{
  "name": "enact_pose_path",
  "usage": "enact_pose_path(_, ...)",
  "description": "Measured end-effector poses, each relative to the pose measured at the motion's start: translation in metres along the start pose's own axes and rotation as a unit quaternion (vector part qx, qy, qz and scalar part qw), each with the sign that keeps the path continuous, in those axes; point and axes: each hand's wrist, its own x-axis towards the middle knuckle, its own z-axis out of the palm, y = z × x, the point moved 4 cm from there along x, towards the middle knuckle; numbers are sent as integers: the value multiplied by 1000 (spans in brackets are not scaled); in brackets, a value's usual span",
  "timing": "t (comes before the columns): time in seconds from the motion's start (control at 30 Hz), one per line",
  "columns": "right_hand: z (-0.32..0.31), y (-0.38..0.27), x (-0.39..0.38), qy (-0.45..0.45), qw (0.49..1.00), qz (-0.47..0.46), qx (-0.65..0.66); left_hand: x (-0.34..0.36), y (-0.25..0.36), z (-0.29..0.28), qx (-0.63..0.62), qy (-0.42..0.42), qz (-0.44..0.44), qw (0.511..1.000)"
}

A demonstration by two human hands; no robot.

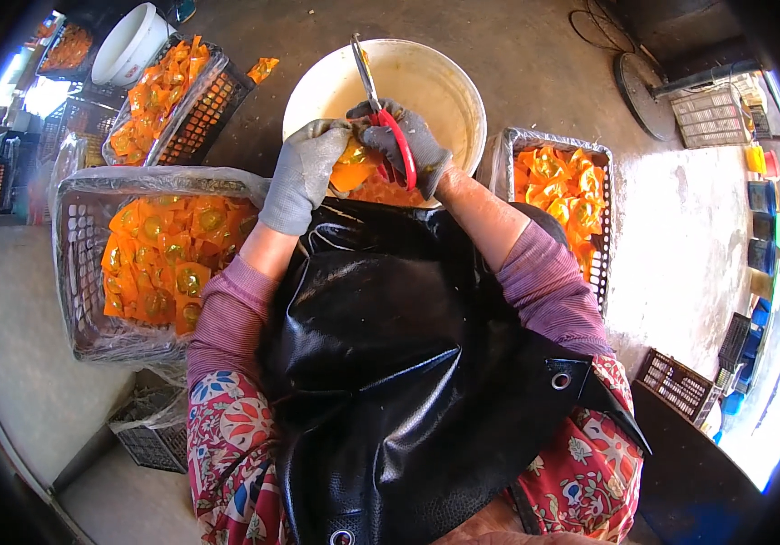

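Note:
Over a large round white tub (473, 109), both my hands meet in grey work gloves. My left hand (306, 173) is closed, its fingertips pinching an orange packet (350, 169). Red-handled scissors (403, 150) sit in my right hand (413, 141), blades pointing up and away from me over the tub. The right fingers also come close to the packet; whether they touch it I cannot tell. More orange shows low inside the tub, partly hidden by my hands and a black apron (372, 309) across my lap.
Plastic-lined crates of orange packets stand at the near left (81, 318), far left (217, 100) and right (606, 191). A white bucket (127, 45) is at the back left. One loose packet (263, 70) lies on the floor. Brown crates (678, 381) and a pale crate (710, 118) are farther right.

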Motion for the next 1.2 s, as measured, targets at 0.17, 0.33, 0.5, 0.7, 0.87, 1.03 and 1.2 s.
enact_pose_path(0.17,7,-8,7,19,1000,9,2,8,6,-7,121,79,63,988)
enact_pose_path(0.33,-1,-15,-4,-83,983,6,162,2,30,-29,57,249,43,966)
enact_pose_path(0.5,11,-18,-18,-143,974,-21,-171,11,28,-58,45,354,109,928)
enact_pose_path(0.7,15,-23,-16,-181,969,-68,-153,2,29,-38,326,306,303,841)
enact_pose_path(0.87,7,-20,-24,-198,965,66,-156,-6,41,-29,181,285,107,935)
enact_pose_path(1.03,13,-35,-26,-156,961,186,-130,-3,23,-42,-56,137,38,988)
enact_pose_path(1.2,11,-20,-20,-151,967,101,-177,-3,25,-38,-51,136,72,987)
